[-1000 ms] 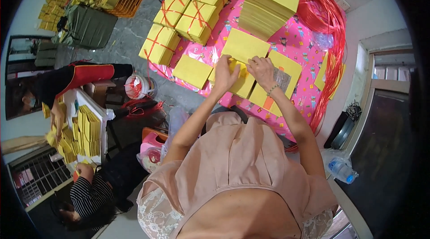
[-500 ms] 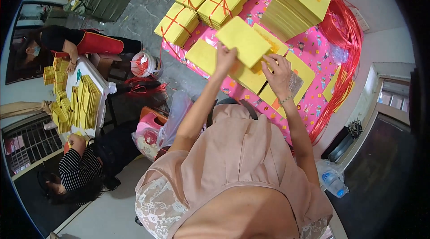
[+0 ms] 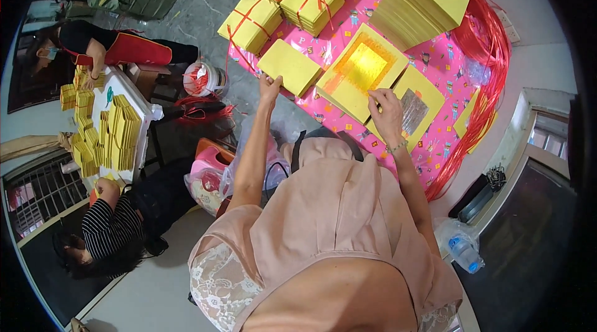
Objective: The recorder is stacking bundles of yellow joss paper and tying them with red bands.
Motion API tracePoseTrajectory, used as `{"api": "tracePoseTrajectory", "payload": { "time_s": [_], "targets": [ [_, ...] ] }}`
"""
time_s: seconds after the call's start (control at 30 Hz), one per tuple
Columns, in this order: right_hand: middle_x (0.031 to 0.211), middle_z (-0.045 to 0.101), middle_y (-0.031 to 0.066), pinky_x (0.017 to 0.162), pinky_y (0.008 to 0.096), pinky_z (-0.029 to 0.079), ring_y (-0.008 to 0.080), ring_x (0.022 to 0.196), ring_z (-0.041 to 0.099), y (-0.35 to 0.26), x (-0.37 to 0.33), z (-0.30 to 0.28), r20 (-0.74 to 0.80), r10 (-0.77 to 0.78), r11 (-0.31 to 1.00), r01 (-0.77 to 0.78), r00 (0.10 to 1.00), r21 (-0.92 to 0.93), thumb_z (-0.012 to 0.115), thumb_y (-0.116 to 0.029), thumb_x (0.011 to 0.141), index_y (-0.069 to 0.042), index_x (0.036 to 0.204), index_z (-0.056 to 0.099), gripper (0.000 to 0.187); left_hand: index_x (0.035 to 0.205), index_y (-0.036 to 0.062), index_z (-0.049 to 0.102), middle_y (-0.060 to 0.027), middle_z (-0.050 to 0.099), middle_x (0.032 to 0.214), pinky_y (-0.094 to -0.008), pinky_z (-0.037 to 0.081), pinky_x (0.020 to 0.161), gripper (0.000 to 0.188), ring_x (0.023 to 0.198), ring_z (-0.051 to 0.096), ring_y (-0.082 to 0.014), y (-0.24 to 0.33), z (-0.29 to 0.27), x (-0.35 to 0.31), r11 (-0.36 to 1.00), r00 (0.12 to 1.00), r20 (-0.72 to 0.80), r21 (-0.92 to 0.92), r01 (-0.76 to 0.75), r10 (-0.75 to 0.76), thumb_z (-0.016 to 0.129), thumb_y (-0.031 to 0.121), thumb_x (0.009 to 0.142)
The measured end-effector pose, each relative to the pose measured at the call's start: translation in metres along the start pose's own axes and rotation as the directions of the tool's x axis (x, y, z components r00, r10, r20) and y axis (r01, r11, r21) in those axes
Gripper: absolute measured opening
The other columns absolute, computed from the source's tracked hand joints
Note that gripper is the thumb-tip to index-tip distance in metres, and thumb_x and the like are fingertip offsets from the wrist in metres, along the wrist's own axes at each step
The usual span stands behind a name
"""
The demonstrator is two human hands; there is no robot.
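Note:
My left hand (image 3: 269, 87) grips the near-left edge of a small pile of folded yellow paper (image 3: 290, 65), which lies flat on the pink patterned table cover. My right hand (image 3: 387, 114) has its fingers curled closed at the near-right corner of a stack of yellow paper with gold foil (image 3: 364, 69); its fingertips are partly hidden. Just right of that hand lies yellow paper with a silver foil patch (image 3: 415, 108).
Red-tied yellow bundles (image 3: 250, 21) stand at the table's far left. A tall paper stack (image 3: 415, 11) rises far right, beside red plastic strands (image 3: 482, 39). On the left, two people work at a white table (image 3: 142, 121). A bucket (image 3: 202, 80) stands between.
The folded yellow paper that my left hand held up is down on the small pile at left. That hand has moved left. My right hand has dropped slightly and its fingers have curled in.

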State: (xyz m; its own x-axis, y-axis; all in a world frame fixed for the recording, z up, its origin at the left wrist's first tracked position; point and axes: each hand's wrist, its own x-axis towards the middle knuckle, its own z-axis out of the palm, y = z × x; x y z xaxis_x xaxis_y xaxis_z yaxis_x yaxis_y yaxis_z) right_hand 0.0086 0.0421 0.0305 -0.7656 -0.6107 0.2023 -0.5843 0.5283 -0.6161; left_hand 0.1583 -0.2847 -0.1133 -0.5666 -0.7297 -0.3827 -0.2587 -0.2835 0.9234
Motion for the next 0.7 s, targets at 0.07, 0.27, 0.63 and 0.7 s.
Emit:
{"api": "tracePoseTrajectory", "payload": {
  "time_s": [0.07,0.27,0.63,0.7],
  "targets": [
    [0.096,0.062,0.0089,0.078,0.0367,0.046,0.0269,0.091,0.061,0.001,-0.002,0.0,0.016,0.014,1.0,-0.014,1.0,0.0,0.065,-0.012,0.085,-0.007,0.101,0.069,0.017,0.11,0.0024,0.049,0.006,0.049,0.072,-0.0218,0.039,0.05,0.027,0.057,0.044,-0.0043,-0.002,0.001,0.001,1.0,1.0,0.008,0.016,0.016,-0.016,0.063,0.003,0.087],
    [0.097,0.062,0.0094,0.078,0.0377,0.047,0.0276,0.09,0.06,0.003,-0.005,0.002,0.03,0.016,1.0,-0.015,0.999,-0.012,0.064,-0.012,0.085,-0.007,0.101,0.069,0.017,0.115,0.0003,0.047,-0.0014,0.06,0.085,-0.0233,0.045,0.056,0.033,0.065,0.055,-0.0079,0.004,0.005,-0.004,0.998,0.998,0.017,-0.024,0.061,-0.06,0.062,-0.001,0.087],
    [0.096,0.061,0.0097,0.078,0.0372,0.047,0.0279,0.091,0.06,0.007,-0.007,0.004,0.023,0.023,0.999,-0.022,0.999,-0.032,0.064,-0.013,0.085,-0.005,0.1,0.068,0.017,0.118,0.0003,0.044,-0.008,0.067,0.097,-0.0283,0.054,0.067,0.037,0.081,0.066,-0.0162,0.013,0.017,-0.009,0.996,0.996,0.044,0.048,0.077,-0.08,0.06,-0.005,0.085],
    [0.097,0.061,0.0101,0.079,0.0379,0.047,0.0281,0.092,0.06,0.002,-0.004,0.005,0.038,-0.002,1.0,0.002,0.999,-0.011,0.065,-0.014,0.085,-0.005,0.1,0.068,0.018,0.117,-0.0016,0.044,-0.0097,0.066,0.094,-0.0295,0.053,0.068,0.042,0.078,0.065,-0.0175,-0.002,0.003,-0.003,0.991,1.0,-0.028,0.134,0.013,-0.009,0.066,0.002,0.081]
  ]
}}
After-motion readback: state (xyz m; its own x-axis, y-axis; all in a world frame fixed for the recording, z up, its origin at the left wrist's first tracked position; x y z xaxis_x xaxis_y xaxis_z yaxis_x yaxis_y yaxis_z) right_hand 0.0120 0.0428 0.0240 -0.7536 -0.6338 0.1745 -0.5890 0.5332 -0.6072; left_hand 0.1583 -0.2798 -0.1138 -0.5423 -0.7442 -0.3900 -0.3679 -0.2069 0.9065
